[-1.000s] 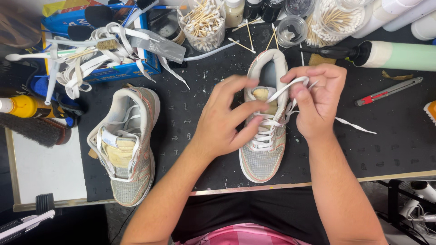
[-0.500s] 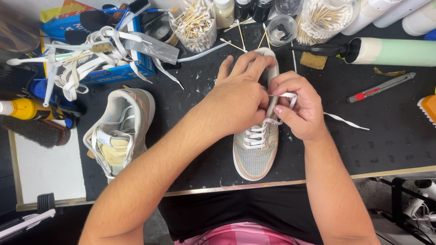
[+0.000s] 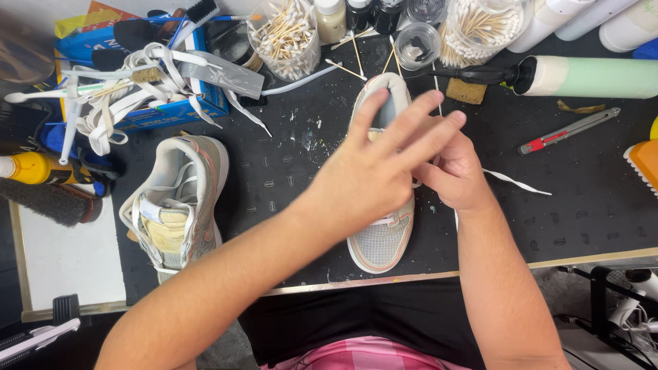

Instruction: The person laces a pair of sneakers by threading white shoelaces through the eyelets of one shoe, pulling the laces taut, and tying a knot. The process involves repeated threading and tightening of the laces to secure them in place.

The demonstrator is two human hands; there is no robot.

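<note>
Lying toe toward the person and heel toward the back of the black mat point(image 3: 589, 205), a grey mesh sneaker point(image 3: 381, 241) is shown under both hands, its long axis running nearly straight away from the body. The left hand point(image 3: 373, 179) is laid across the shoe's upper middle, reaching in from the left; its fingers point(image 3: 428, 122) are extended and slightly spread, pointing up and to the right over the collar, and whether anything is pinched beneath them cannot be told. The right hand point(image 3: 458, 173) is set just beside the shoe's right edge, its fingers curled together, apparently closed on a white lace point(image 3: 515, 182), though the pinch itself is hidden behind the left hand. The free end of that lace is seen trailing rightward across the mat, roughly at right angles to the shoe's axis. Of the two, the right hand is the nearer to the lace. A second sneaker point(image 3: 177, 205) is shown lying well apart to the left, untouched.
</note>
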